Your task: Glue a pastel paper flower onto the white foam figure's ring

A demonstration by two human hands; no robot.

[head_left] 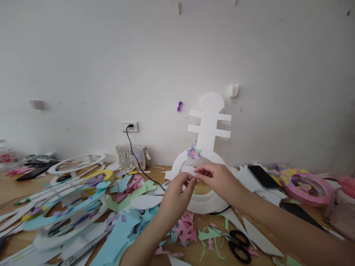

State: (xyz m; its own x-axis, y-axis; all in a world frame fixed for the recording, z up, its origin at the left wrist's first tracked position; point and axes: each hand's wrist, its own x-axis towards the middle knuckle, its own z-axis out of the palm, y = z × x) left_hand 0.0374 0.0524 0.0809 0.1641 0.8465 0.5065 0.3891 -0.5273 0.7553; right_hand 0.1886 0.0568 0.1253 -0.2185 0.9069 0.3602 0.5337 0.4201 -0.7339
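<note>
A white guitar-like cutout leans upright against the wall, with a round ring-shaped body below its neck. A small paper flower in pink, purple and teal sits at the top of the ring. In front of the ring's opening, my left hand and my right hand meet at the fingertips. Both hands are pinched, and whatever lies between the fingers is too small to make out. Black-handled scissors lie on the table below my right hand.
Colored paper scraps cover the wooden table. White and blue cutouts are piled at the left, near a pouch and a black cable. At the right lie a phone and a pink ring with yellow flowers.
</note>
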